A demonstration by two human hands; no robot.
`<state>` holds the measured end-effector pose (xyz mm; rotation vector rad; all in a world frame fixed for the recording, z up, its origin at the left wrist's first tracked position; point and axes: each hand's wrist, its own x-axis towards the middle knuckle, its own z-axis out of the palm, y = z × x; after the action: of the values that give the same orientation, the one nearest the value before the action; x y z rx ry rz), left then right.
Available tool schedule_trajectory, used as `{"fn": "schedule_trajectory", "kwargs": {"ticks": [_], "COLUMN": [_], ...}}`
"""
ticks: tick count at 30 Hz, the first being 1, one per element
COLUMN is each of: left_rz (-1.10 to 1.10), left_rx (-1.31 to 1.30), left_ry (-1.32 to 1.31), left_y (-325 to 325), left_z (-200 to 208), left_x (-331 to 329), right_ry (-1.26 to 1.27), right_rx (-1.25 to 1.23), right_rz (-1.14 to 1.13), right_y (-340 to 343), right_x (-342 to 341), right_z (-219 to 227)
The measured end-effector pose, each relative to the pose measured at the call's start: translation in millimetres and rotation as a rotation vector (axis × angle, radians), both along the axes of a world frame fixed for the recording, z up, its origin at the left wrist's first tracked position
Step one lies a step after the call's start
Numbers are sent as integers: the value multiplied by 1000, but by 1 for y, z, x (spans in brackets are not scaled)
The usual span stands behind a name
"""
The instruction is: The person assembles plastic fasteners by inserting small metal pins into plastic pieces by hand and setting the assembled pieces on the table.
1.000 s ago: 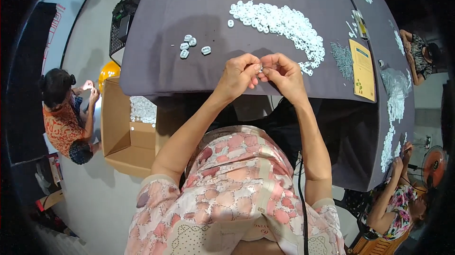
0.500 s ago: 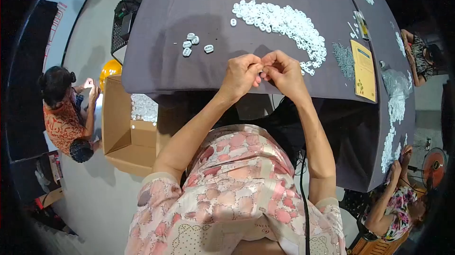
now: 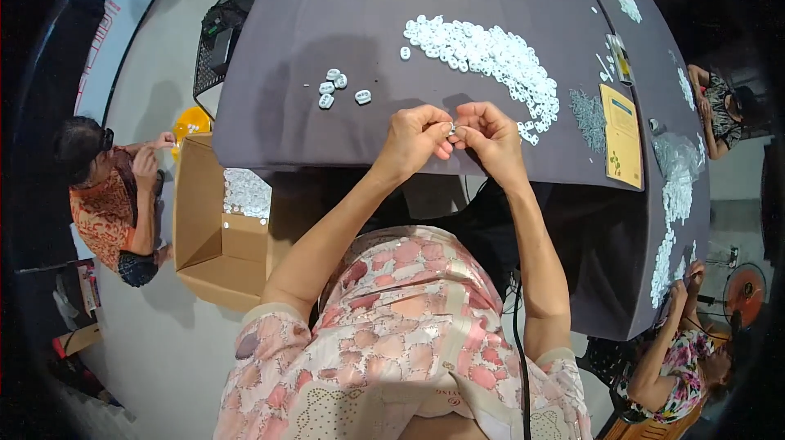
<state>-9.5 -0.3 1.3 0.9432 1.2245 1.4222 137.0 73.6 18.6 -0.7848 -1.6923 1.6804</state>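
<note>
Head view, centre: left hand (image 3: 411, 144) and right hand (image 3: 495, 145) are pinching a tiny whitish piece (image 3: 452, 127) between closed fingertips, its long axis indistinct.

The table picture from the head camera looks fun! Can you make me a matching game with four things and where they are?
Column one:
1. Cardboard box
2. Yellow booklet
3. Five white pieces
4. Left hand

Column two:
A. On the grey-covered table, just right of a grey heap
B. Close to the right hand, with a tiny piece between their fingertips
C. Beside the table, to the person's left
D. Loosely grouped on the table, ahead and left of both hands

Right pairs: 1-C, 2-A, 3-D, 4-B
</note>
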Motion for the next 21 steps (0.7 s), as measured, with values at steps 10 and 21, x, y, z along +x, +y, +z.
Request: {"fn": "schedule_trajectory", "kwargs": {"ticks": [10,21], "left_rz": [94,320], "left_rx": [15,102], "left_ry": [-65,-334], "left_y": [0,2], "left_z": [4,8], "left_x": [2,5], "right_ry": [-225,-398], "right_rx": [106,999], "right_rz": [3,-20], "right_y": [30,72], "right_x": [-15,-107], "right_z": [24,11]}}
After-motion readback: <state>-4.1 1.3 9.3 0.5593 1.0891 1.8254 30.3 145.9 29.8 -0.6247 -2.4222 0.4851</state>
